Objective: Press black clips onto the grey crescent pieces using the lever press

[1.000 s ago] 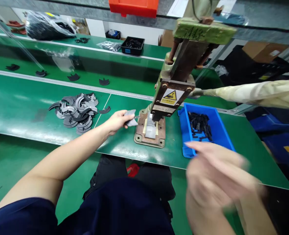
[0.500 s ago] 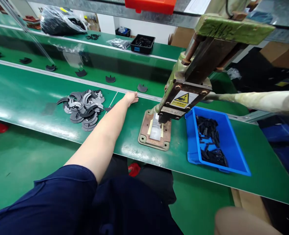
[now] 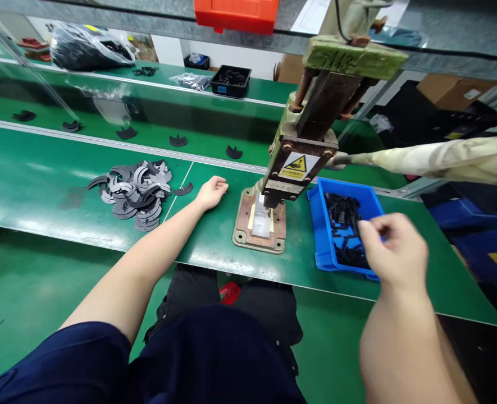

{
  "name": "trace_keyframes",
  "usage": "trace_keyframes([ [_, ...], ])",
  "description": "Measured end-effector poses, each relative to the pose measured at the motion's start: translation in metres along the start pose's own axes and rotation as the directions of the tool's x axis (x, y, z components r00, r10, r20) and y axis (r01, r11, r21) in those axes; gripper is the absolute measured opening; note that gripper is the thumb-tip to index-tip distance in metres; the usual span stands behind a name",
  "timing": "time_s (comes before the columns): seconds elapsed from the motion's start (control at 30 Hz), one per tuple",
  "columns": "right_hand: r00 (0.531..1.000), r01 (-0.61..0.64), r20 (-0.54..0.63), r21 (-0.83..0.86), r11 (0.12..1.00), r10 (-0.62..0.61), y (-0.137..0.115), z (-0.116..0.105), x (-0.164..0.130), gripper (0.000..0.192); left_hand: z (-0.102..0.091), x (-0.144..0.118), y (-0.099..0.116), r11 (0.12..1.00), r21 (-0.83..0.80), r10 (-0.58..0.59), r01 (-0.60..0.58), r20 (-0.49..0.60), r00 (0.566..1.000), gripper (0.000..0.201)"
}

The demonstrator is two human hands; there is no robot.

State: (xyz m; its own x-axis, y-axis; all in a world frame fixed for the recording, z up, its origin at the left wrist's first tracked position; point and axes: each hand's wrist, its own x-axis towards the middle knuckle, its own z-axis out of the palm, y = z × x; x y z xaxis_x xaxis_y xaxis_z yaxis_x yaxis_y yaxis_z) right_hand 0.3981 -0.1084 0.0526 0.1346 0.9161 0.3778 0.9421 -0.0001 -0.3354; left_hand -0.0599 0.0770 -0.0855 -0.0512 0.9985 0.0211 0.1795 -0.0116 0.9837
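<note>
Fingers (image 3: 372,229) of right hand (image 3: 393,249) pinched over blue bin (image 3: 322,235) of black clips (image 3: 344,221), gripping what: can't tell. Left hand (image 3: 211,192) back from conveyor, resting empty, loosely curled on bench (image 3: 214,241); new piece (image 3: 233,152) now on belt.

Green bench (image 3: 41,179) bears grey crescents (image 3: 132,193); press base (image 3: 260,227); blue bin (image 3: 320,235).

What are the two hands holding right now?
The left hand rests empty on the green table. The right hand pinches over the blue plastic bin of small black parts; blur hides any grip.
</note>
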Motion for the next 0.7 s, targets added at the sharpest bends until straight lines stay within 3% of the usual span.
trace_keyframes([
  [0.07, 0.965, -0.007, 0.259, -0.099, 0.995, 0.032, 0.02, 0.012, 0.011, 0.039, 0.0, -0.018, 0.001, 0.998, 0.045, 0.037, -0.038, 0.024, 0.999, 0.025],
  [0.13, 0.889, 0.011, 0.454, -0.169, 0.986, 0.068, 0.036, 0.029, 0.022, 0.049, 0.0, -0.035, 0.003, 0.995, 0.081, 0.06, -0.063, 0.036, 0.998, 0.026],
  [0.23, 0.794, 0.04, 0.598, -0.233, 0.972, 0.111, 0.048, 0.05, 0.033, 0.068, 0.002, -0.058, 0.008, 0.989, 0.117, 0.088, -0.096, 0.072, 0.994, 0.028],
  [0.37, 0.713, 0.091, 0.694, -0.232, 0.969, 0.099, 0.051, 0.062, 0.035, 0.059, 0.002, -0.076, 0.011, 0.983, 0.125, 0.121, -0.134, 0.11, 0.987, 0.03],
  [0.5, 0.722, 0.094, 0.685, -0.238, 0.967, 0.098, 0.056, 0.055, 0.036, 0.03, 0.002, -0.08, 0.011, 0.982, 0.126, 0.126, -0.139, 0.108, 0.986, 0.03],
  [0.6, 0.767, 0.05, 0.63, -0.25, 0.967, 0.123, 0.064, 0.048, 0.034, 0.03, 0.002, -0.08, 0.012, 0.981, 0.132, 0.125, -0.139, 0.105, 0.986, 0.029],
  [0.7, 0.78, 0.005, 0.618, -0.167, 0.986, 0.101, 0.068, 0.045, 0.029, 0.028, 0.002, -0.081, 0.014, 0.982, 0.133, 0.118, -0.132, 0.109, 0.987, 0.029],
])
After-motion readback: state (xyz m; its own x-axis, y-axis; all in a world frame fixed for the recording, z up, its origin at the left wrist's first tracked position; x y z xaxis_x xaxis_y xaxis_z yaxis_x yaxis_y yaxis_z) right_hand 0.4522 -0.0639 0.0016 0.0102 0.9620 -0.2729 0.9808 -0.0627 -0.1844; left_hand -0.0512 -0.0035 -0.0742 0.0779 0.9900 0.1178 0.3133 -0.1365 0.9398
